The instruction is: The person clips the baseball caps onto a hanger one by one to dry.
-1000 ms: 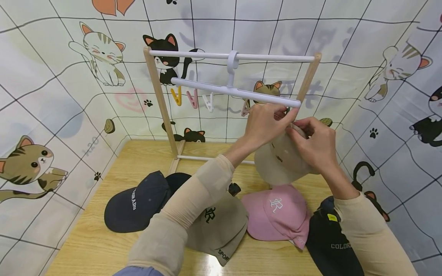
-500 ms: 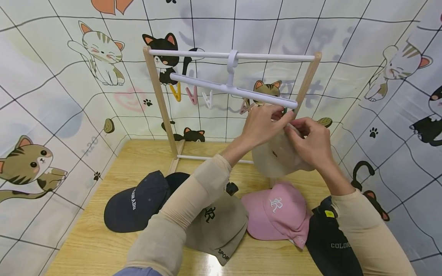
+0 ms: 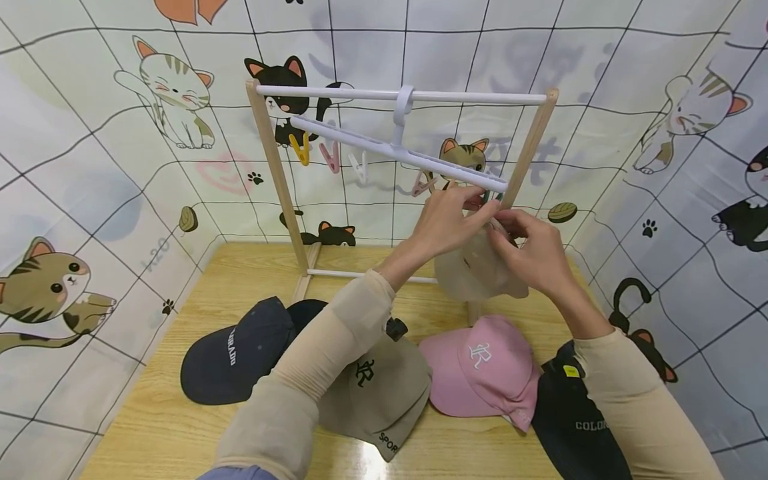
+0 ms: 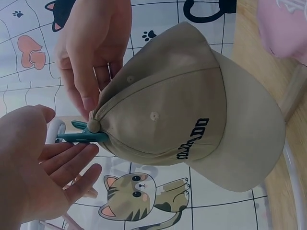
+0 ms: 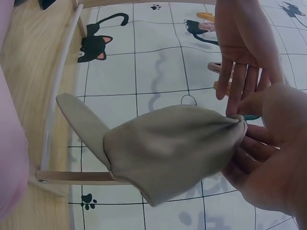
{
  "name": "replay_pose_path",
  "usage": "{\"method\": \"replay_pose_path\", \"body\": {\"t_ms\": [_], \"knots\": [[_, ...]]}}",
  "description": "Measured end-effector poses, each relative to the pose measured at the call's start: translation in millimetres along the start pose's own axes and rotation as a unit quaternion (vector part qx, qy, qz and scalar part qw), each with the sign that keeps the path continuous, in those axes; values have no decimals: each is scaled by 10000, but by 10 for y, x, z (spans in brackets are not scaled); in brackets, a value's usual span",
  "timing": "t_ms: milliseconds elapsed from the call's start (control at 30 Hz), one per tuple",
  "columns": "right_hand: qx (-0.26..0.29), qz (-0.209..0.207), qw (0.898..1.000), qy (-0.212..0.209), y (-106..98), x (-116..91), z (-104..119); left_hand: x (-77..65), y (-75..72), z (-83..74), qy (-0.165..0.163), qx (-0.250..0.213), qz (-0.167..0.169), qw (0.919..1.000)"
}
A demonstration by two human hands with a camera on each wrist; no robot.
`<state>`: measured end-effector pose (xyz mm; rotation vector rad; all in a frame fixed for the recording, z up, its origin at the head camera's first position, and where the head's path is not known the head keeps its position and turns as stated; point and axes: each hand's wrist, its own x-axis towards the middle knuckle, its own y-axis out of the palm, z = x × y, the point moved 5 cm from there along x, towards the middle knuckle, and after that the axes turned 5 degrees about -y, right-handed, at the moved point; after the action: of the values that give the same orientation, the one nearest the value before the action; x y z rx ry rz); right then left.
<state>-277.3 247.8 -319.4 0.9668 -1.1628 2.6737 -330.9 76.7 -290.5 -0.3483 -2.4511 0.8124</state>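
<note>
A beige cap [image 4: 168, 105] hangs crown up near the lowered end of a white hanger [image 3: 396, 150], a green clothespin [image 4: 84, 136] at its crown button. My right hand [image 3: 531, 247] pinches the cap's crown beside the button, thumb on one side and fingers on the other, plainest in the right wrist view. My left hand [image 3: 450, 217] is at the clothespin. In the left wrist view its fingers are nearly straight, right at the clothespin's underside, and its thumb stands apart. The head view hides most of the clothespin behind the hands.
The hanger hooks over the top bar of a wooden rack [image 3: 264, 133]. Yellow [image 3: 300, 148], pink and white clothespins hang along it. On the table lie a navy cap [image 3: 240, 353], a taupe cap [image 3: 384, 387], a pink cap [image 3: 480, 367] and a black cap [image 3: 576, 407].
The hanger tilts more steeply: its right end has come down and left, its left end up. Both hands and the beige cap have shifted slightly left, and the cap has turned.
</note>
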Motion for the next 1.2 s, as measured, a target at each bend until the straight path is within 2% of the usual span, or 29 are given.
{"method": "replay_pose_path", "body": {"t_ms": [200, 433, 567, 833, 1200], "knots": [[45, 433, 9990, 29, 20, -60, -10, -34, 2, 85, -57, 60, 171, 9998], [179, 679, 9975, -81, 31, -146, -34, -95, -7, 186, -259, 141, 342, 9990], [143, 785, 9968, -76, 20, -213, -57, -146, -11, 231, -209, 66, 440, 9988], [42, 1139, 9934, 132, 2, -337, -125, -230, -18, 335, -404, -236, 642, 9968], [70, 1550, 9873, 349, -95, -496, -156, -332, -62, 434, -113, 51, 630, 9979]]}}
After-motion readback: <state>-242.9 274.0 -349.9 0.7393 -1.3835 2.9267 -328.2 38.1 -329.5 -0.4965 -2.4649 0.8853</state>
